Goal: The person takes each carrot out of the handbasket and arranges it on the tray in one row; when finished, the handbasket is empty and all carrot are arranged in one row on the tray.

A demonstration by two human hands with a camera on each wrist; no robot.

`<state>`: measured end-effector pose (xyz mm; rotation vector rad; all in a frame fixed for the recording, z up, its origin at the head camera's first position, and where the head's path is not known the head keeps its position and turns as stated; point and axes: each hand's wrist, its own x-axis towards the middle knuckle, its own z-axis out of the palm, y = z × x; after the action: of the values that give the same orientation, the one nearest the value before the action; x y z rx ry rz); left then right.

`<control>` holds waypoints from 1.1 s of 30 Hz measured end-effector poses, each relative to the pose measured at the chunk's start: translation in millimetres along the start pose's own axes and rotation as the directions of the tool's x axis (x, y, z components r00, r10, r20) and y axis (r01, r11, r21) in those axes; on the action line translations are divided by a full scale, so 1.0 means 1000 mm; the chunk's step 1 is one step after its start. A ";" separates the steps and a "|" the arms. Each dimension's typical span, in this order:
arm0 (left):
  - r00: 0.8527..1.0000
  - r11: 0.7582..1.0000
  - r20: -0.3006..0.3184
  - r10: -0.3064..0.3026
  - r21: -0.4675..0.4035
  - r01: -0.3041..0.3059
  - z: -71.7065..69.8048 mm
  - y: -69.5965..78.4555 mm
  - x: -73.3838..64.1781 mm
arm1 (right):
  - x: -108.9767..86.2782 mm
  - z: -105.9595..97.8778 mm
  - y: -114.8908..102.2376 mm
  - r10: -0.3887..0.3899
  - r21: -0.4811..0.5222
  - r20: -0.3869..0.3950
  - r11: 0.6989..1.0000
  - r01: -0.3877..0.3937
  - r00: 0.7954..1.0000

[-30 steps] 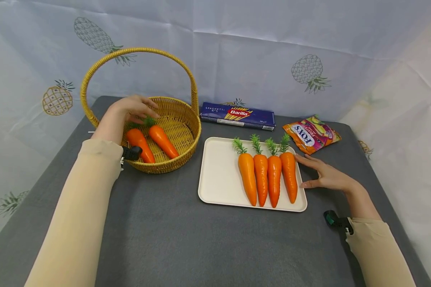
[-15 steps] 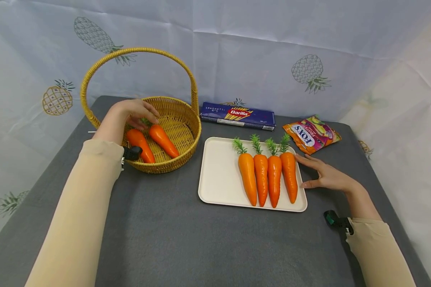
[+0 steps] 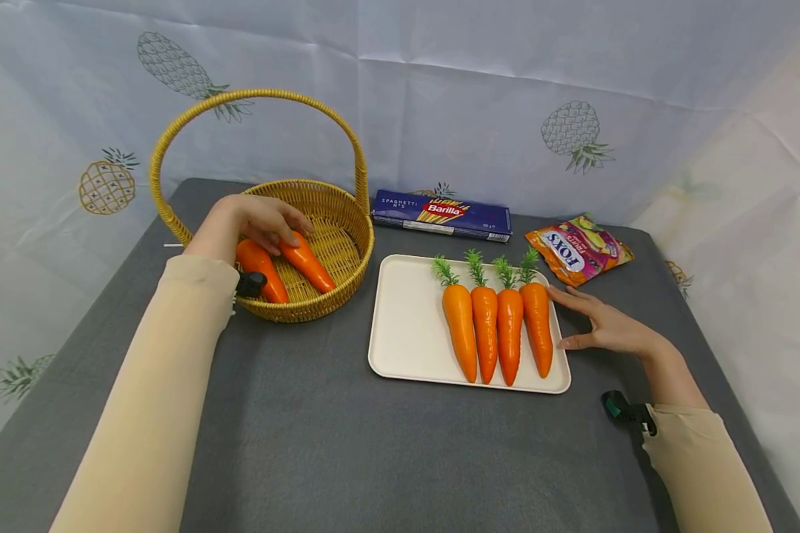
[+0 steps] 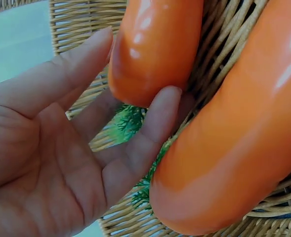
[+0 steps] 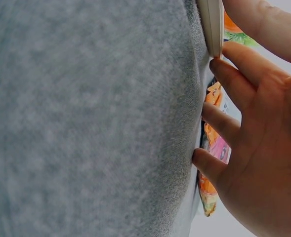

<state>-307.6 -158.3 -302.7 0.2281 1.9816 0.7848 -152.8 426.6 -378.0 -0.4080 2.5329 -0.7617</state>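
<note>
In the head view, my left hand [image 3: 263, 222] reaches into a yellow wicker basket [image 3: 336, 240] and grips the thick leafy end of an orange toy carrot [image 3: 313, 268]. The left wrist view shows thumb and fingers on either side of this carrot [image 4: 157, 44], its green top partly hidden behind the fingers. A second carrot [image 3: 264, 272] lies to its left in the basket. My right hand [image 3: 603, 326] has its fingers spread, fingertips at the right rim of a cream tray [image 3: 407, 318]. Several carrots [image 3: 485, 333] lie side by side on that tray, leafy ends away from me.
A blue spaghetti box [image 3: 441, 215] lies behind the tray against the pineapple-print cloth. An orange sweets bag [image 3: 576, 249] lies beyond the tray's right corner. The basket's tall handle [image 3: 260, 93] arches above my left hand. Dark grey cloth [image 3: 373, 459] covers the table.
My left hand has shifted right and down from above the leafy tops, and its fingers have closed on the right carrot, which has moved slightly. My right hand stays at the tray.
</note>
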 end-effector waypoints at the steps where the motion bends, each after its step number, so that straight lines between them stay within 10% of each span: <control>1: 1.000 1.000 -0.006 -0.002 -0.006 0.002 0.000 0.000 0.001 | 0.000 0.000 0.000 0.001 -0.002 0.000 1.000 -0.001 1.000; 33: 0.992 0.996 -0.118 0.053 0.072 -0.044 -0.009 0.003 -0.012 | 0.001 -0.001 0.000 0.027 0.000 0.013 1.000 -0.027 1.000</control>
<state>-309.7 -165.4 -289.0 0.2768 2.1254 0.7769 -154.0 426.1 -377.6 -0.3767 2.5211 -0.7474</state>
